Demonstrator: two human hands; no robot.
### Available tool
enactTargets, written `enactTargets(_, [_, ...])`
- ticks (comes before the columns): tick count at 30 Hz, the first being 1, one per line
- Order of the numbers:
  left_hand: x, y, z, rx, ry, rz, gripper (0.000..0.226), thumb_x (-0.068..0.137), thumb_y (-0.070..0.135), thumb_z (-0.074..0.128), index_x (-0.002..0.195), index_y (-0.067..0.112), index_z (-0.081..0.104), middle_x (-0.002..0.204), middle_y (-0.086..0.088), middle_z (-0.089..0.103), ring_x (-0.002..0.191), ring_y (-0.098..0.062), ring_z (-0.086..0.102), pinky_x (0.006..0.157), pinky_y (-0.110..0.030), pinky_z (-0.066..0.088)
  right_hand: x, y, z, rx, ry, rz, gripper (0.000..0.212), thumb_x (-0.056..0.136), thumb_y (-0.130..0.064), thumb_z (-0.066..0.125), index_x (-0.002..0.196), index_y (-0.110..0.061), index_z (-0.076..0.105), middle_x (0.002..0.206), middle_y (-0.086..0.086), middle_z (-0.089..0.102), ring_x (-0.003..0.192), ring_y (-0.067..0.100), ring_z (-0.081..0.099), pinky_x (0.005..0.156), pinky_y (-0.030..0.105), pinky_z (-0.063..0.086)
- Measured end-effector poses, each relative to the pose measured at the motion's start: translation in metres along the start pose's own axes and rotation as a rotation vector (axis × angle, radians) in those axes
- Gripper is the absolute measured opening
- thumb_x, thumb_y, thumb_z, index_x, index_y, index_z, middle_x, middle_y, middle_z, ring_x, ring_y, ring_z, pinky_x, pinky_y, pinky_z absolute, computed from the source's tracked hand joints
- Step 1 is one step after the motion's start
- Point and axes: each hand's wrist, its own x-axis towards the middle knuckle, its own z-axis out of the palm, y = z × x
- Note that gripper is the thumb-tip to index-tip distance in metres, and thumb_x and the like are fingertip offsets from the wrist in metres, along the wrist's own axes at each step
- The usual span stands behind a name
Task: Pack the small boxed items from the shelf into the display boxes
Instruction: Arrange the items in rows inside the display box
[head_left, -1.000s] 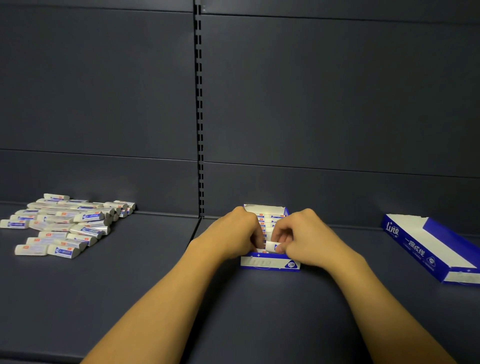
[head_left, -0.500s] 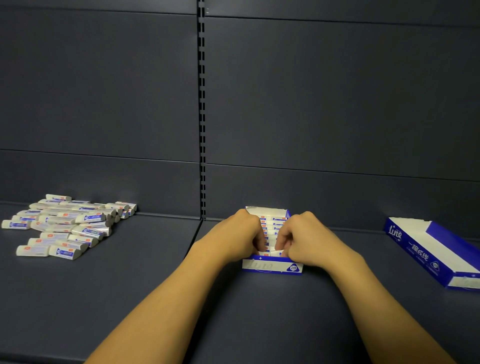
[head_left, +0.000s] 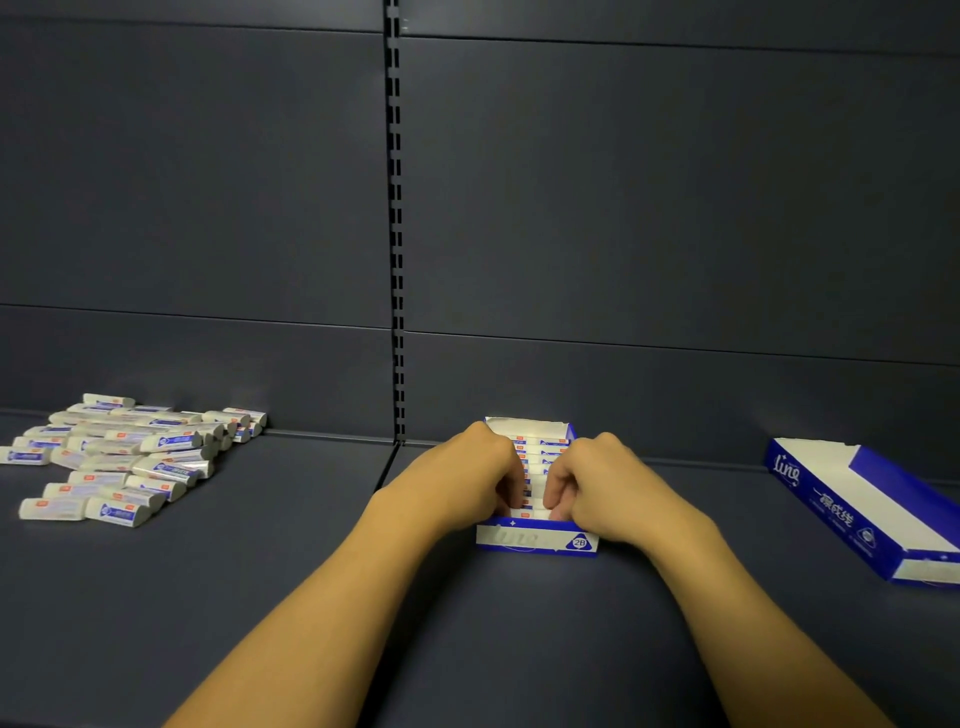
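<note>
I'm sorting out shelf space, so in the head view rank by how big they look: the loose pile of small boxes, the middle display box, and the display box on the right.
1. Loose pile, widest spread.
2. Right display box.
3. Middle display box, though both hands partly cover it and it points away, so it may be the same size as the right one.

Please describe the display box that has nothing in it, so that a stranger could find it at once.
Follow the dark shelf to its far right end. There lies the empty display box, blue outside and white inside, turned at an angle. Unlike the box between the hands, no small items fill it.
</note>
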Motion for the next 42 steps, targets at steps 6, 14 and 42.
enactTargets(6, [-0.002, 0.003, 0.0, 0.044, -0.003, -0.005, 0.022, 0.095, 0.016, 0.068, 0.116, 0.022, 0.074, 0.127, 0.0, 0.067, 0.117, -0.016, 0.059, 0.069, -0.017, 0.045, 0.0, 0.0, 0.003, 0.005, 0.019, 0.002, 0.006, 0.086, -0.016, 0.077, 0.088, -0.021, 0.075, 0.097, -0.002, 0.072, 0.088, 0.01, 0.066, 0.079, 0.032, 0.061])
enactTargets(14, [0.0, 0.029, -0.014, 0.212, -0.038, -0.055, 0.024, 0.091, 0.008, 0.07, 0.111, 0.019, 0.074, 0.119, -0.007, 0.065, 0.095, -0.023, 0.066, 0.065, -0.026, 0.05, -0.004, 0.0, -0.002, -0.024, 0.044, -0.044, 0.014, 0.084, -0.009, 0.073, 0.08, -0.022, 0.077, 0.078, -0.01, 0.06, 0.079, 0.014, 0.063, 0.07, 0.031, 0.058])
enactTargets(42, [-0.289, -0.096, -0.097, 0.379, 0.024, -0.742, 0.028, 0.095, 0.026, 0.053, 0.117, 0.021, 0.07, 0.124, -0.007, 0.062, 0.107, -0.032, 0.062, 0.082, -0.038, 0.05, -0.045, -0.247, 0.017, -0.203, -0.086, -0.285, 0.022, 0.083, -0.01, 0.061, 0.102, -0.009, 0.072, 0.106, 0.01, 0.068, 0.091, 0.029, 0.068, 0.074, 0.038, 0.057])
